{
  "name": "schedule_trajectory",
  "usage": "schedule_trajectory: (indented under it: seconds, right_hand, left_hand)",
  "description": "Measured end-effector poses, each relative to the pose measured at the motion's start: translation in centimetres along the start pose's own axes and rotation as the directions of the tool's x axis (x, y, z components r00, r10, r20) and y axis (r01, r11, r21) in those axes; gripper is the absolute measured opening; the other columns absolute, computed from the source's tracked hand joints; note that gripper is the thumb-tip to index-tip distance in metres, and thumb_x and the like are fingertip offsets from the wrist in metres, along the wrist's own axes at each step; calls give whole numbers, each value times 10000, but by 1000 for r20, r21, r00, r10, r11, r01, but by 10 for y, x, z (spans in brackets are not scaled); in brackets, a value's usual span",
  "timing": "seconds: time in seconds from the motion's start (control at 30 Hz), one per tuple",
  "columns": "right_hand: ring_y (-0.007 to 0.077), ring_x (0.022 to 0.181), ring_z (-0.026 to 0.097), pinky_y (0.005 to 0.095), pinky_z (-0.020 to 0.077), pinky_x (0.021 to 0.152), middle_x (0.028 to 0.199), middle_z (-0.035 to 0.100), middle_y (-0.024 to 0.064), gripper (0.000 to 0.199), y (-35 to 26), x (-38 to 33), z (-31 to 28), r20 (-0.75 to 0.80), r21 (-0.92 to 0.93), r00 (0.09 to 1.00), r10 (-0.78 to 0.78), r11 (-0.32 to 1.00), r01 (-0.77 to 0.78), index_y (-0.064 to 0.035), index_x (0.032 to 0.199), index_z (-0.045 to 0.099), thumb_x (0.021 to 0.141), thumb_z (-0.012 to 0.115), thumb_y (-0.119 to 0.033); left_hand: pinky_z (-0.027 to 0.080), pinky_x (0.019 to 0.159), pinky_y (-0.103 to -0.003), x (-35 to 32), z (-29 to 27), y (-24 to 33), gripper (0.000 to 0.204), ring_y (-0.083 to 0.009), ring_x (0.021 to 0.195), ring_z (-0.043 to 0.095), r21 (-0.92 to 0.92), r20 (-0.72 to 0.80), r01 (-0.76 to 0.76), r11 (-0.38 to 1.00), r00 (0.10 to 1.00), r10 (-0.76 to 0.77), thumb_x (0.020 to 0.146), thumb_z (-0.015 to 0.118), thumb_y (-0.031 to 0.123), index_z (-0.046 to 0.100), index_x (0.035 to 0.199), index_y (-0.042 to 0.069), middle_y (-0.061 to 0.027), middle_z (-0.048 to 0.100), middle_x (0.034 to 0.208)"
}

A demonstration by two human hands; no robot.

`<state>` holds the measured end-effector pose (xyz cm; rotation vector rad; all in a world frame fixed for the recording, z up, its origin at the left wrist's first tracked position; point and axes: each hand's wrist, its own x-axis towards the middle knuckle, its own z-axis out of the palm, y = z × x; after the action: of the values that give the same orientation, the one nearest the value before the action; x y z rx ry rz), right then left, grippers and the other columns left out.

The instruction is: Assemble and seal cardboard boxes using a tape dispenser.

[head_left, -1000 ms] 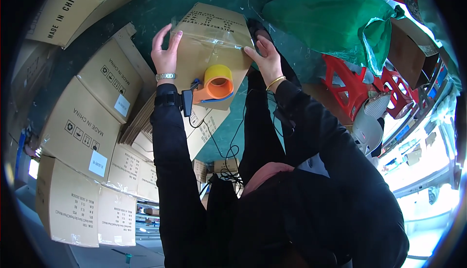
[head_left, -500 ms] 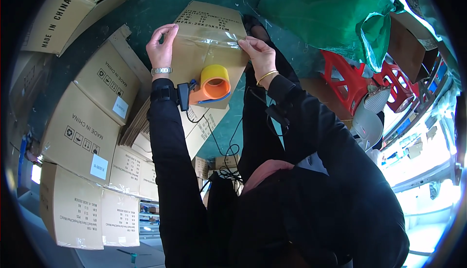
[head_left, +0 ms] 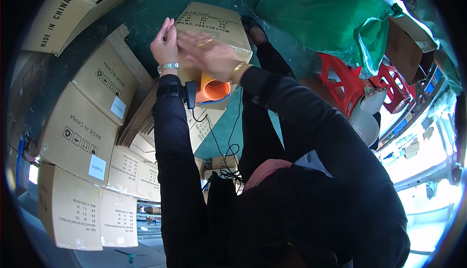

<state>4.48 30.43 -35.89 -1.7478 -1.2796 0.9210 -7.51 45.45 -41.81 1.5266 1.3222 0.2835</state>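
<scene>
A brown cardboard box with black print stands on the floor in front of me, clear tape across its top. My right hand, blurred, lies flat over the taped part with its fingers stretched toward the left edge. At that left edge is my left hand, fingers extended and nothing visible in it. An orange tape dispenser rests on the near part of the box, just below my right hand, which hides some of it. The tape under the right hand is covered from view.
Stacked cartons and flattened cardboard stand on the left. Another carton is at the far left. To the right are a green sack, red plastic stools and an open box. A black cable trails nearby.
My right hand has swept left from the box's right edge across its taped top. My left hand has shifted slightly right and down, with its fingers straighter.
</scene>
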Motion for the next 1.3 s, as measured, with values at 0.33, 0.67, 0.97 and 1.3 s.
schedule_trajectory:
  seconds: [0.33, 0.67, 0.97, 1.3]
  right_hand:
    - [341, 1403, 450, 399, 364, 1172, 1482, 494, 214, 479, 35, -83, -29, 122, -26, 874, 470, 882, -470, -38, 1478, 431, 1039, 505, -213]
    - [362, 1164, 599, 447, 478, 992, 1257, 644, 169, 376, 36, -93, -45, 43, -115, 960, 275, 956, -269, -50, 1313, 594, 973, 608, -209]
    - [289, 1023, 650, 433, 434, 1031, 1020, 688, 82, 283, -76, -117, 3, 197, -454, 963, -185, 853, 257, -83, 1084, 641, 870, 704, -258]
    - [301, 1029, 646, 441, 433, 1023, 962, 704, 105, 330, -90, -135, 25, 352, -442, 932, -83, 863, 244, -51, 1086, 670, 861, 744, -281]
  left_hand:
    - [503, 850, -199, -4, 2, 20, 339, -93, 1016, 680, 114, -116, 220, 969, 971, -207, 1026, 524, 99, 631, 1314, -43, -134, 746, 1156]
    - [511, 915, -245, 0, -45, -51, 441, -171, 997, 712, -176, -250, 139, 975, 951, -181, 1045, 525, 225, 562, 1358, -84, -172, 739, 1154]
    - [461, 1067, -306, -164, -152, -70, 399, -231, 1135, 669, -259, -421, 258, 931, 837, -349, 1008, 629, 212, 599, 1285, -75, -190, 688, 1245]
    - [406, 1108, -318, -250, -124, -37, 396, -198, 1272, 566, -588, 27, 97, 803, 995, -100, 987, 609, 75, 579, 1373, -10, -130, 593, 1408]
